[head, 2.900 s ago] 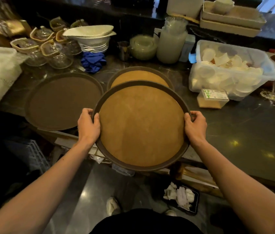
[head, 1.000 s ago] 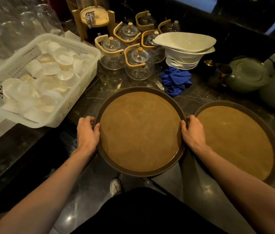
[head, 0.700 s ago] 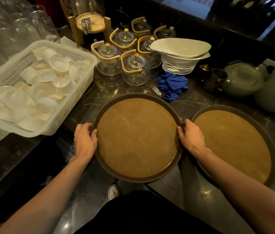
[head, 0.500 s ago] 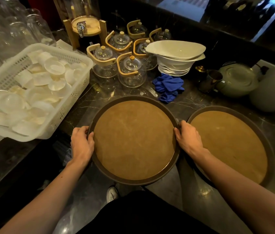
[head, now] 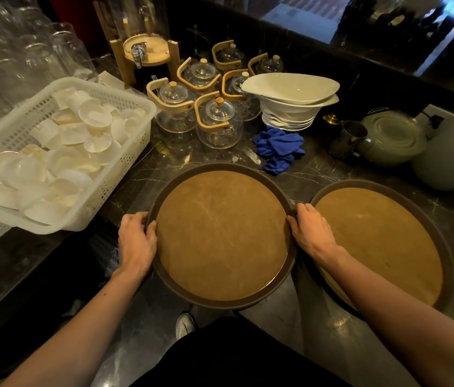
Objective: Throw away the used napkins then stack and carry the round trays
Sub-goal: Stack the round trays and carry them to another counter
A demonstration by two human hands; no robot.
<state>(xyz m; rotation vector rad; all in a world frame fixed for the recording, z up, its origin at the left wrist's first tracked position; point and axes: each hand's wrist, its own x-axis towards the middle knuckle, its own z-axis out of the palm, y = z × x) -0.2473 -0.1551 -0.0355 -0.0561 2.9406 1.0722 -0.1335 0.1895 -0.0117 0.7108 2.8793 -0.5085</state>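
A round brown tray with a tan non-slip surface (head: 220, 233) lies level at the near edge of the dark marble counter, its front part hanging past the edge. My left hand (head: 136, 241) grips its left rim and my right hand (head: 310, 236) grips its right rim. Whether another tray lies beneath it I cannot tell. A second round tray (head: 376, 241) of the same kind lies flat on the counter just to the right, partly hidden by my right forearm. No napkins are in view.
A white plastic basket (head: 125, 174) of small white dishes stands at the left. Behind the trays are several glass teapots (head: 217, 121), stacked white bowls (head: 290, 104), a blue cloth (head: 278, 149), a metal jug (head: 348, 138) and stacked glass plates (head: 393, 138).
Since 2.9 s ago the held tray has travelled left to where a darker tray lay. Over the last second both hands keep their grip and the tray barely shifts.
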